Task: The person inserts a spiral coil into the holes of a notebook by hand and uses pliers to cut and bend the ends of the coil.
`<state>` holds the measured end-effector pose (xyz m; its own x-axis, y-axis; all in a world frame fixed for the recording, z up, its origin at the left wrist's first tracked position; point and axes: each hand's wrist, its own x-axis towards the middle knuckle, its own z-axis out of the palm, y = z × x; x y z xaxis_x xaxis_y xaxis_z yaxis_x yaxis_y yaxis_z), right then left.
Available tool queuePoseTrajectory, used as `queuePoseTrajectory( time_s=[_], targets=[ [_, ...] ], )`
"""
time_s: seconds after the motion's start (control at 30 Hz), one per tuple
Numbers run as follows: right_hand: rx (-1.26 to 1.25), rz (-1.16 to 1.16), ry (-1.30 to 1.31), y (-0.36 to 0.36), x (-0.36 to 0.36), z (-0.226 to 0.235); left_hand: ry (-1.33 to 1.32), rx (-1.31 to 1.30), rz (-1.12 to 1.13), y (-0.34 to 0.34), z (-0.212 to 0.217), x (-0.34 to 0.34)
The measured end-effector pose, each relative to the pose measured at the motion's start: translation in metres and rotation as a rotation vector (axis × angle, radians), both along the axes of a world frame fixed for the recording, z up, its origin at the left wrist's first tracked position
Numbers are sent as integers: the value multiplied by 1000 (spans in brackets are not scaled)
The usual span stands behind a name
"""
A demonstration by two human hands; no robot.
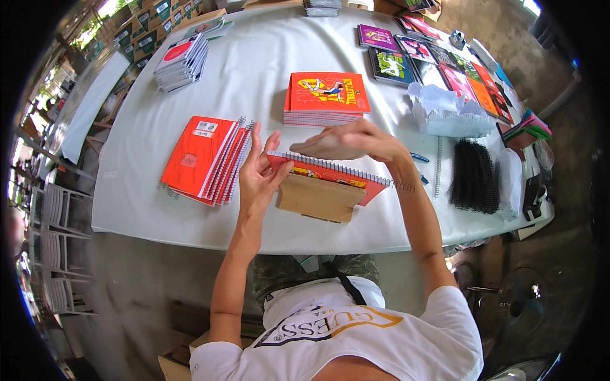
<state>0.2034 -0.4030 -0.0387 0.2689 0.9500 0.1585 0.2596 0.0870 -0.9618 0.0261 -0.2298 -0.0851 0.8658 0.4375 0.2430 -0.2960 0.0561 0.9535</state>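
My left hand point(259, 171) grips the left end of a red-covered spiral notebook point(330, 174), held tilted above a brown wooden block point(318, 198) on the white table point(254, 70). My right hand point(346, 141) lies flat, fingers together, over the notebook's wire spine along its top edge. To the left lies a fanned pile of bound red notebooks point(206, 159). Behind my hands sits a neat stack of red notebooks point(325, 98) with a cartoon cover.
Black spiral coils point(473, 174) and a loose wire coil point(438, 166) lie at the right. A crumpled clear plastic bag point(445, 109) and rows of colourful covers point(432, 60) fill the far right. A notebook stack point(181, 61) sits far left. White chairs point(60, 254) stand left.
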Motion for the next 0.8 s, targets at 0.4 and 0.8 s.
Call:
queuePoseTrajectory(
  time_s=[0.4,0.8],
  targets=[
    [-366,-53,-600,25,2,-8,46,-51,-41,9,2,-7],
    [-666,-782,-969,-121,20,-90,-251,215,214,34,121,-15]
  ],
)
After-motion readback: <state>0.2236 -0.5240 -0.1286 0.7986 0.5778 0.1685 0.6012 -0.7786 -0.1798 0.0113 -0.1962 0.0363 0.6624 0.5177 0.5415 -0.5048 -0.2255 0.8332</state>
